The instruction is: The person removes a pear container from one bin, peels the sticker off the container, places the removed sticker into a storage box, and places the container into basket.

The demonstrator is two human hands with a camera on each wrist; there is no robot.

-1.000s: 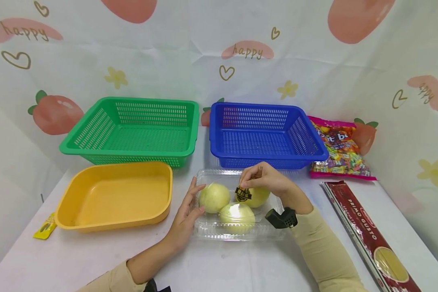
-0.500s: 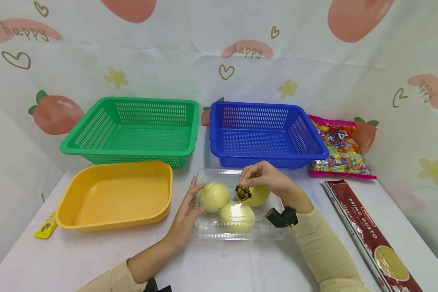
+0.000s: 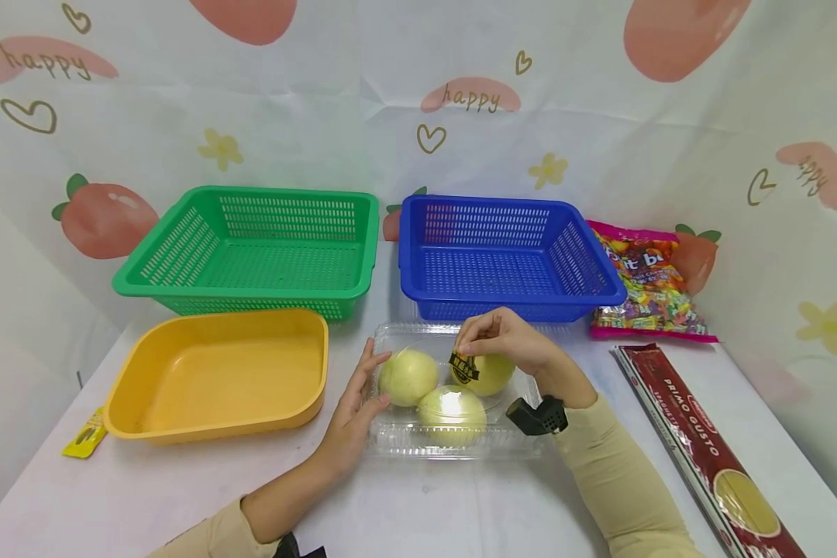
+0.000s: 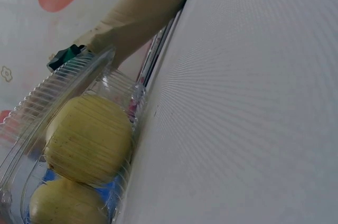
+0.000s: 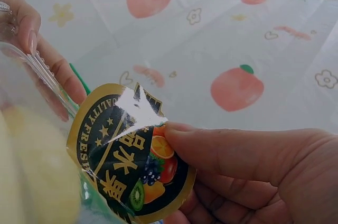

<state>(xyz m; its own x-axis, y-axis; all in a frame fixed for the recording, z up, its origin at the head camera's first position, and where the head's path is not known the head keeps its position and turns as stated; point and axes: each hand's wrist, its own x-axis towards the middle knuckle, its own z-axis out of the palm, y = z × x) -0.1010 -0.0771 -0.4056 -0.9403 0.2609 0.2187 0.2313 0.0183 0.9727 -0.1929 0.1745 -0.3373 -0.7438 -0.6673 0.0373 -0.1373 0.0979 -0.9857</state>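
My left hand (image 3: 349,430) grips the left side of a clear plastic clamshell container (image 3: 453,451), with its thumb and a finger at the lid's edge. Inside lie three round, pale yellow-green fruits (image 3: 408,378). My right hand (image 3: 512,341) is over the lid and pinches a black and gold label (image 5: 121,166) between thumb and fingers. That label carries printed fruit and lettering, and it lies against or just over the lid. In the left wrist view the container's ribbed wall shows two fruits (image 4: 90,139) behind it.
A green basket (image 3: 279,293) and a blue basket (image 3: 516,301) stand behind the container. To the left are a yellow tub (image 3: 230,372) and a small yellow packet (image 3: 86,434). A candy bag (image 3: 649,287) and a spaghetti pack (image 3: 704,442) lie to the right.
Both hands keep their places on the container and the label. The label has tilted slightly in the right hand's pinch.
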